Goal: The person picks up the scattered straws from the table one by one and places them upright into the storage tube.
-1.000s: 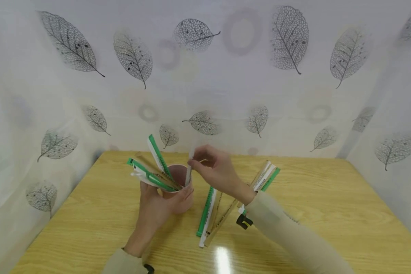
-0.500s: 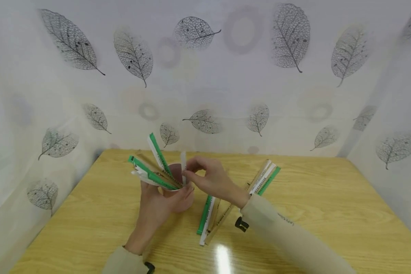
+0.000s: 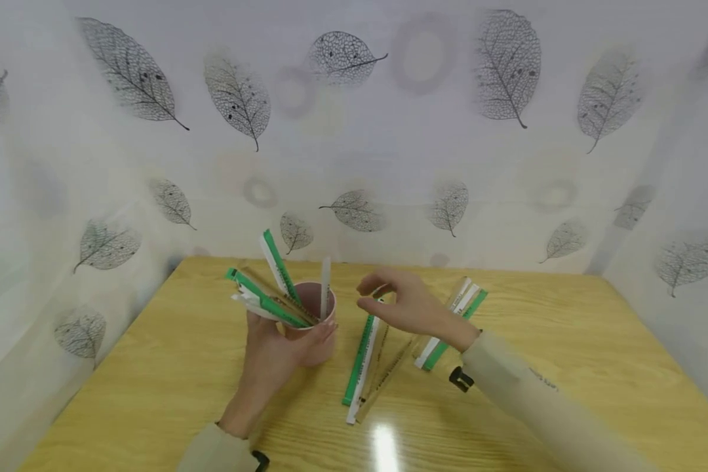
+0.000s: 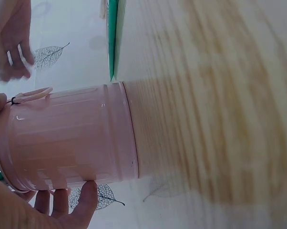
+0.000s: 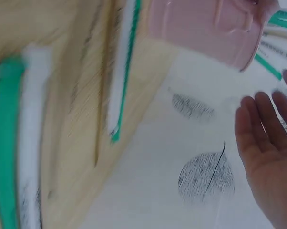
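Observation:
My left hand (image 3: 274, 357) grips a pink cup (image 3: 316, 347), thumb at the rim and fingers wrapped round its side. In the left wrist view the cup (image 4: 72, 138) stands on the table, with a small handle near its rim. Several slim printed strips (image 3: 277, 305), green, white and brown, lean out of it to the left. A single white strip (image 3: 325, 282) stands nearly upright at the cup's right side. My right hand (image 3: 410, 305) hovers to the right of the cup with nothing in it; its fingers (image 5: 258, 119) are loosely bent in the right wrist view.
Right of the cup lies a loose group of green, white and brown strips (image 3: 362, 373). Another bunch of strips (image 3: 448, 331) lies farther right, partly behind my right hand and forearm. A pale leaf-patterned sheet (image 3: 389, 151) hangs behind the wooden table (image 3: 566, 354).
My right hand has let go of the white strip, which stays standing in the cup, and has moved away to the right. The left hand keeps its hold on the cup.

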A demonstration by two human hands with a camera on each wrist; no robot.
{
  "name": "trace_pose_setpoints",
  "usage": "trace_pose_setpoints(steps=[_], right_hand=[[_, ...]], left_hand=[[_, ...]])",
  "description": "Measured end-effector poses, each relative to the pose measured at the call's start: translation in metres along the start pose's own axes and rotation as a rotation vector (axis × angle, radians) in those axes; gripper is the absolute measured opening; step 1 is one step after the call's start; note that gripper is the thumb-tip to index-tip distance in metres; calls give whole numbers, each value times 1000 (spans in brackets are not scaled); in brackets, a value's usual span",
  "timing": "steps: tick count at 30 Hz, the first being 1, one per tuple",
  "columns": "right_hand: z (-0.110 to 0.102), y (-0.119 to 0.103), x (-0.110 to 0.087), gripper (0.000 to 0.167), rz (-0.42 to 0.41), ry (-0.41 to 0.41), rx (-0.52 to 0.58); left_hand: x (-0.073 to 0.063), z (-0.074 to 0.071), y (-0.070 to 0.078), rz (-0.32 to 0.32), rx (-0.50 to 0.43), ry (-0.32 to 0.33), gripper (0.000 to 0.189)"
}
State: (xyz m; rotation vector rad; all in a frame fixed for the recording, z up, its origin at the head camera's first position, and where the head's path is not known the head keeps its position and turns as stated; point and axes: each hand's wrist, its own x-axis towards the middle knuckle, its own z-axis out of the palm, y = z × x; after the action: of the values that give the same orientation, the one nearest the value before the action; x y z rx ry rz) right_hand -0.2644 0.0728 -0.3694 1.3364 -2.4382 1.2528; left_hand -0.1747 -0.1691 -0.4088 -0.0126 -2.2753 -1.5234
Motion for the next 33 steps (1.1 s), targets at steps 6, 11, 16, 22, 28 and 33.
trace_pose_setpoints(steps=[6, 11, 16, 22, 28, 33], right_hand=[[-20, 13, -29, 13, -83, -328, -341], [-9, 8, -57, 19, -153, -480, -452], [4, 1, -71, 20, -292, -482, -583], [10, -4, -71, 18, -339, -485, -737], [16, -8, -68, 13, -346, -500, -831], [19, -10, -67, 6, -346, -532, -918]], left_hand=[[1, -1, 1, 9, -11, 20, 84], [1, -1, 0, -3, -7, 15, 87], [-2, -1, -1, -25, 17, 17, 88], [-2, 1, -1, -15, 12, 10, 85], [-1, 1, 0, -19, 21, 16, 85], [0, 1, 1, -16, 28, 12, 86]])
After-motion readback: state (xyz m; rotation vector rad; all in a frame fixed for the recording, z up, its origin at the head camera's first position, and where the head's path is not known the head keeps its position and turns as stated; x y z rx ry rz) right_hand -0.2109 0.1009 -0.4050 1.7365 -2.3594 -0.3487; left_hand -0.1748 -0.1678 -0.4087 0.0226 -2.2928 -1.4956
